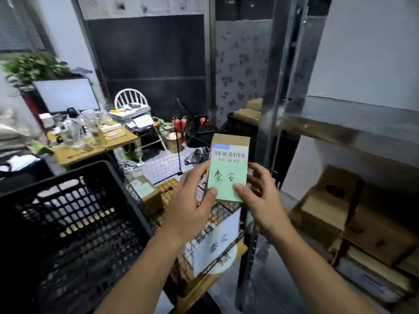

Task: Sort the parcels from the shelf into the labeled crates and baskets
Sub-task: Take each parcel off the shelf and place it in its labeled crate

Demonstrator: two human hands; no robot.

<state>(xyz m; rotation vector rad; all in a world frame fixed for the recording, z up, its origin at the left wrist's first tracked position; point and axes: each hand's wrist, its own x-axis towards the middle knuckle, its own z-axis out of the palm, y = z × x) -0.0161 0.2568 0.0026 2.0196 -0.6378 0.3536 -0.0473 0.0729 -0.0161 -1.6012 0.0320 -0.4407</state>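
Observation:
A small brown cardboard parcel (229,165) with a barcode strip and a green handwritten label is held upright in mid-air at the centre. My left hand (191,200) grips its lower left edge, thumb on the label. My right hand (260,197) grips its lower right edge, thumb on the label too. Below the parcel stands a wire basket (204,245) with a white label card on its side. A large black plastic crate (68,227) fills the lower left. The metal shelf (340,132) at the right holds several cardboard boxes (328,214).
Another labelled parcel (147,192) lies in a wire basket behind the crate. A cluttered wooden desk (90,146) with a monitor, a printer and a white chair stand at the back left. Red fire extinguishers (179,124) stand by the dark wall.

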